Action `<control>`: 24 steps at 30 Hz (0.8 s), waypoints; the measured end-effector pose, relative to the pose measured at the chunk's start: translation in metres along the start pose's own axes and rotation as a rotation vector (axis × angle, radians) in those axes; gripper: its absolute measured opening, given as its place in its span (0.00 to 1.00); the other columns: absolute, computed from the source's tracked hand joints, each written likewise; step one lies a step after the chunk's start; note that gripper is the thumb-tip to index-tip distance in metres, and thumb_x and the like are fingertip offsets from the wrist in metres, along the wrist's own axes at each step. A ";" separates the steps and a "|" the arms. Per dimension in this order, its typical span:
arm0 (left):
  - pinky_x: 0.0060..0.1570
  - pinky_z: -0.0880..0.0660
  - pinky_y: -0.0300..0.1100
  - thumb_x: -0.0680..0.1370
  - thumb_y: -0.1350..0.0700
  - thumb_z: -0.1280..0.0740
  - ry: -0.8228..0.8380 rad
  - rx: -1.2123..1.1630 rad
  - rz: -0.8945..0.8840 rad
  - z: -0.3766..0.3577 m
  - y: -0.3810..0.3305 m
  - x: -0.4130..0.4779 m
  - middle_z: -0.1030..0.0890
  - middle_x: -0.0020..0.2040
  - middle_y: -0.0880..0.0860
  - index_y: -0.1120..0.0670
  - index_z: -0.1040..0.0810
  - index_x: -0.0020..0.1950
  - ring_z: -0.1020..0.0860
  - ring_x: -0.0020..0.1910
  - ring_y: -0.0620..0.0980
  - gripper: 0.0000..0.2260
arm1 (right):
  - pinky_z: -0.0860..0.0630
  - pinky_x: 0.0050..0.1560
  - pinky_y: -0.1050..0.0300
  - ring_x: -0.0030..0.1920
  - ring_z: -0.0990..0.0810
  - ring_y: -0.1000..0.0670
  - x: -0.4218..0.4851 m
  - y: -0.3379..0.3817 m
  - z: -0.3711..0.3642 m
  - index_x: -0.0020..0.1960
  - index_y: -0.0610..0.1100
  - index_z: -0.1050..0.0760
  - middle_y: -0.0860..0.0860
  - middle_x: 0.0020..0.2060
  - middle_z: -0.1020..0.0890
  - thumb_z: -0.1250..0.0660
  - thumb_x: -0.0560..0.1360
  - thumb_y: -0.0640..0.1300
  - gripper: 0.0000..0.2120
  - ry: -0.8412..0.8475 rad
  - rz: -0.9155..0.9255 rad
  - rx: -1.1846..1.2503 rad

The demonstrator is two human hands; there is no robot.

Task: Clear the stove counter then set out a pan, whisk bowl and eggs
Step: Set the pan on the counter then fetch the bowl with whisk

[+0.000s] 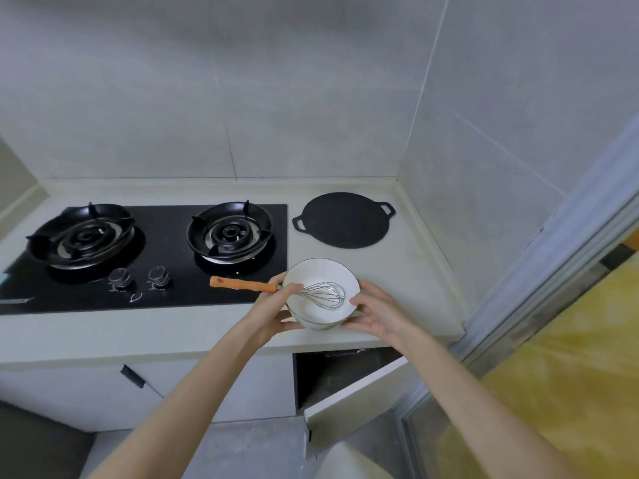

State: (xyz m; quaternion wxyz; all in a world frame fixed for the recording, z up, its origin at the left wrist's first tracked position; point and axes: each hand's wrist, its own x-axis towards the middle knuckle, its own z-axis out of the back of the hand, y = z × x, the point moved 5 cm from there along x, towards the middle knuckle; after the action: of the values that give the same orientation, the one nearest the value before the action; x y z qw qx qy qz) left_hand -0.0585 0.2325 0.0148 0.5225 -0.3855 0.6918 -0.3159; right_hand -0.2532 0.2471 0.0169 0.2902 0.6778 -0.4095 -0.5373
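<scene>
Pale counter (pixel 397 271) is carrying a black stove (pixel 179 271), with a flat pan (pixel 344 219) lying just beside it at the back right. Near the front edge, both hands are gripping a white bowl (pixel 311 275): the left hand (pixel 273 312) is curling round its left side and the right hand (pixel 377 314) is cupping its right. A whisk (pixel 325 294) is leaning inside, its handle sticking out left.

Bare worktop (pixel 397 271) separates bowl (pixel 307 276) from pan (pixel 342 219) at twelve o'clock; open cabinet door (pixel 356 399) juts out at six.
</scene>
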 end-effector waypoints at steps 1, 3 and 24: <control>0.39 0.19 0.50 0.75 0.56 0.32 0.015 0.003 0.007 -0.005 -0.004 0.009 0.24 0.62 0.56 0.47 0.27 0.64 0.22 0.53 0.57 0.18 | 0.17 0.45 0.47 0.48 0.18 0.43 0.006 0.004 0.005 0.63 0.44 0.26 0.40 0.59 0.22 0.40 0.75 0.31 0.19 -0.016 0.001 0.013; 0.40 0.19 0.50 0.75 0.55 0.30 0.052 0.004 0.025 -0.017 -0.009 0.027 0.24 0.63 0.55 0.47 0.25 0.64 0.22 0.55 0.57 0.18 | 0.18 0.47 0.44 0.46 0.18 0.40 0.016 0.010 0.016 0.61 0.45 0.25 0.38 0.60 0.24 0.40 0.74 0.31 0.18 -0.053 -0.008 0.038; 0.57 0.23 0.47 0.77 0.61 0.36 0.145 -0.053 0.283 -0.140 -0.008 0.243 0.20 0.59 0.52 0.54 0.19 0.60 0.23 0.60 0.54 0.13 | 0.22 0.44 0.45 0.50 0.23 0.41 0.154 0.054 0.157 0.64 0.43 0.32 0.41 0.62 0.27 0.43 0.75 0.28 0.20 -0.513 -0.044 0.353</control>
State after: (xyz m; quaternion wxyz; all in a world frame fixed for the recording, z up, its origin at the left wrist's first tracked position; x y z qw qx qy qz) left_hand -0.2301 0.0236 -0.0599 0.5003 -0.2740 0.7832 -0.2475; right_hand -0.4048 0.0943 -0.0539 0.0436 0.5690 -0.5414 -0.6174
